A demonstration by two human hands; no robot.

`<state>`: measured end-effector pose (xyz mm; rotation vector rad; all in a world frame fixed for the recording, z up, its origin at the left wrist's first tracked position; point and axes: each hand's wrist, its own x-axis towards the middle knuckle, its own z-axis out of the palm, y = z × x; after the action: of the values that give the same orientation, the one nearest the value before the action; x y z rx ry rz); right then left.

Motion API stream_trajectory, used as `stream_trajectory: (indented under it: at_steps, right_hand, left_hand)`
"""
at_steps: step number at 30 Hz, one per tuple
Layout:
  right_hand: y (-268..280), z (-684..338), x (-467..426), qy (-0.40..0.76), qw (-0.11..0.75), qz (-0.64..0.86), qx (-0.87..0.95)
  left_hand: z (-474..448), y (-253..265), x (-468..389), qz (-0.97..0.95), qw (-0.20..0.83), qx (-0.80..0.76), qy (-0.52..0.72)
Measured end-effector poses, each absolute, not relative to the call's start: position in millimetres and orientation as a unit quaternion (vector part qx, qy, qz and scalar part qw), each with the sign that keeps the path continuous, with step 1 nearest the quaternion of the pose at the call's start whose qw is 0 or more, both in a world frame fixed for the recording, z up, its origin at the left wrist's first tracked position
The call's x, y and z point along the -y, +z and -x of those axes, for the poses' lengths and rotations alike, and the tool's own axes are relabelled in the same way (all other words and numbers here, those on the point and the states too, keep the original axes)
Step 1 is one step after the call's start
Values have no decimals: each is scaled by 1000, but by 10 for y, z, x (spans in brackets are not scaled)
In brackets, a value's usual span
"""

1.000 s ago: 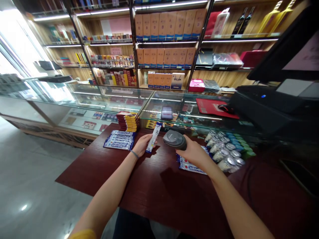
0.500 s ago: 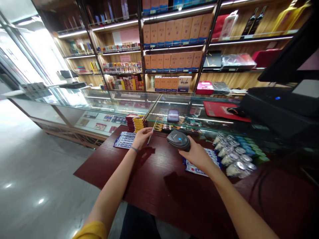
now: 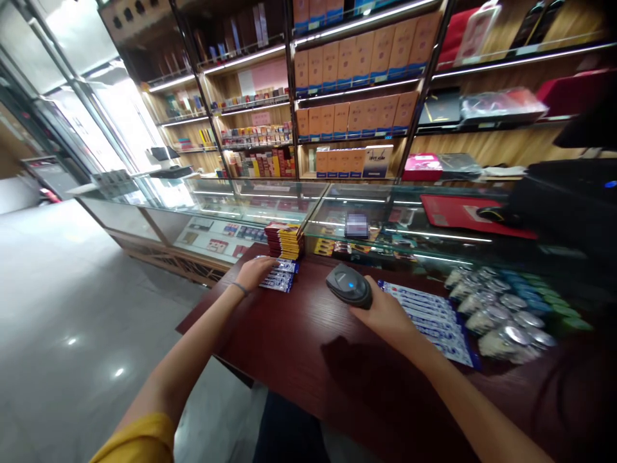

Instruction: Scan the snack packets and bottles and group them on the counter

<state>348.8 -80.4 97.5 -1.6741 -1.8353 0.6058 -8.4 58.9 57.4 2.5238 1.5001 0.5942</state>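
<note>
My right hand [image 3: 388,315] is wrapped round the handle of a dark grey barcode scanner [image 3: 349,286], its head pointing left above the brown tabletop and a blue light lit on top. At the left end of the table, my left hand [image 3: 255,275] reaches over a batch of blue and white packets [image 3: 277,283]. Its fingertips are closed on the near end of the uppermost long packet [image 3: 288,265], which lies across the others. More blue and white packets [image 3: 434,321] lie in an overlapping row beside and partly under my right forearm.
A stack of yellow and dark red packs [image 3: 283,241] stands behind the left packets. Silver-lidded jars [image 3: 501,318] and blue and green containers [image 3: 544,299] line the right. A glass display counter [image 3: 332,206] borders the back of the brown table [image 3: 289,347].
My left hand has moved left and down with the thin packet from mid-table onto the left batch. The scanner stays in my right hand. The view has turned left.
</note>
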Motion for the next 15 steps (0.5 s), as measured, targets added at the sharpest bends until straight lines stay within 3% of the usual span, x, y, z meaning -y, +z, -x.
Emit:
stream_trajectory:
  at_steps: [15]
  right_hand:
    - [850,-3411,777,232,241,647,685]
  left_hand:
    - [195,404,-897,-827,114,-520,180]
